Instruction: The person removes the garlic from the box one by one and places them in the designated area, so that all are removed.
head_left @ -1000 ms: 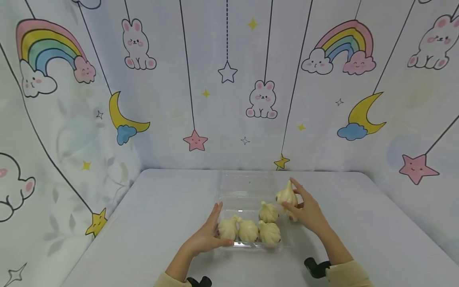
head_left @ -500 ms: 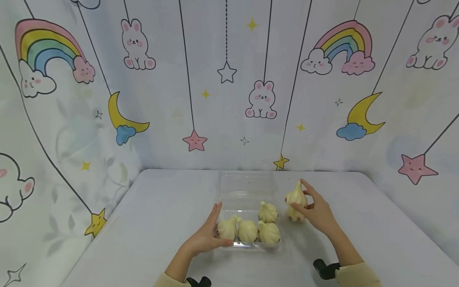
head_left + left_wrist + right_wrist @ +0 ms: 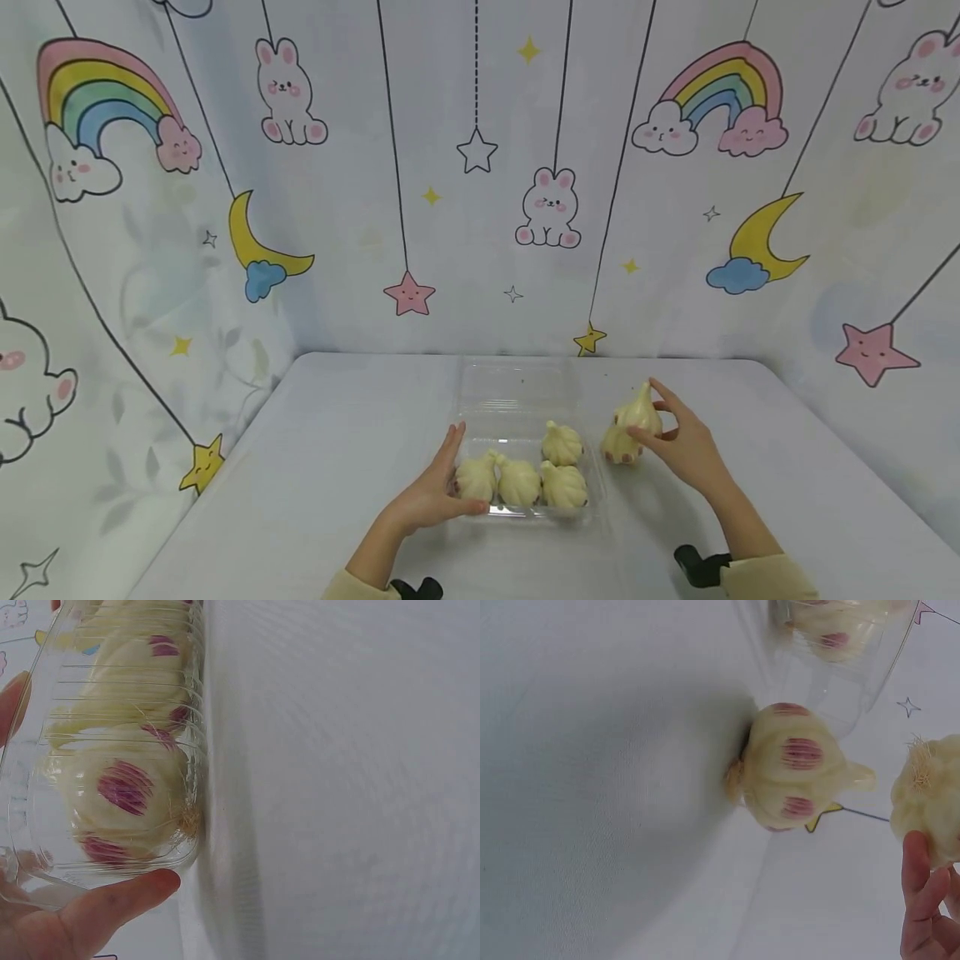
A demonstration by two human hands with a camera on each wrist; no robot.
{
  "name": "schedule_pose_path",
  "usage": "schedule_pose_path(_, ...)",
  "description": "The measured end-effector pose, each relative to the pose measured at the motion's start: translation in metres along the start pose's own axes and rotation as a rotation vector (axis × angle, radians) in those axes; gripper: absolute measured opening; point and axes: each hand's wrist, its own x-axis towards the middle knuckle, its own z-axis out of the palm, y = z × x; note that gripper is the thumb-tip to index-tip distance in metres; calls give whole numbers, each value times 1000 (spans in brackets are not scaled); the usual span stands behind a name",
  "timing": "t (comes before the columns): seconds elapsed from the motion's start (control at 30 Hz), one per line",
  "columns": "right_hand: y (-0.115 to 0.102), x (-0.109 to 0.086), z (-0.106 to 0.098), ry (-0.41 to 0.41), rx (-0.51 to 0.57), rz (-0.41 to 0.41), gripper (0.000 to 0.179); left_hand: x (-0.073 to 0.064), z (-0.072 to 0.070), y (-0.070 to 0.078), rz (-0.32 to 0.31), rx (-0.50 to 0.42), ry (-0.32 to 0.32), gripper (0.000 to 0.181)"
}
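Note:
My right hand [image 3: 688, 446] pinches a garlic bulb [image 3: 641, 411], stem up, to the right of the clear plastic box [image 3: 525, 513]. Just beneath and slightly left of it, another garlic bulb [image 3: 617, 447] stands on the table; the right wrist view shows this standing bulb [image 3: 799, 769] with purple streaks and a root tuft. At the box's left end my left hand [image 3: 427, 498] grips the wall, thumb [image 3: 124, 901] on the near corner and fingers along the far side. Several bulbs lie inside: a front row with a left bulb [image 3: 476, 478], plus one bulb [image 3: 562, 443] behind at right.
The box's hinged clear lid [image 3: 516, 385] lies folded back behind it. All of this rests on a white-covered table [image 3: 360, 417]. A printed fabric backdrop [image 3: 480, 233] with rabbits, stars and moons encloses the back and sides.
My right hand has moved rightward with its garlic bulb, away from the box, past the standing bulb, which shows more on the left now. The left hand stays on the box.

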Motion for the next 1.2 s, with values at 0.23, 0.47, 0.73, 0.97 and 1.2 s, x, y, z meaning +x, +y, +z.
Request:
schedule_pose_path(0.23,6,-2,-8,12,-20,-5,81,0,0,1,0,1,-2,111)
schedule_pose_path(0.47,10,0,-13,32,-51,-16,80,0,-1,2,-2,1,4,112)
schedule_pose_path(0.73,23,0,-15,21,-63,-11,81,-1,-1,2,3,-1,-3,112)
schedule_pose_path(0.97,35,1,-16,-8,-80,3,83,-1,-1,2,4,-11,-6,112)
schedule_pose_path(1.2,43,2,-17,-40,-110,20,85,0,0,1,0,-9,-4,112)
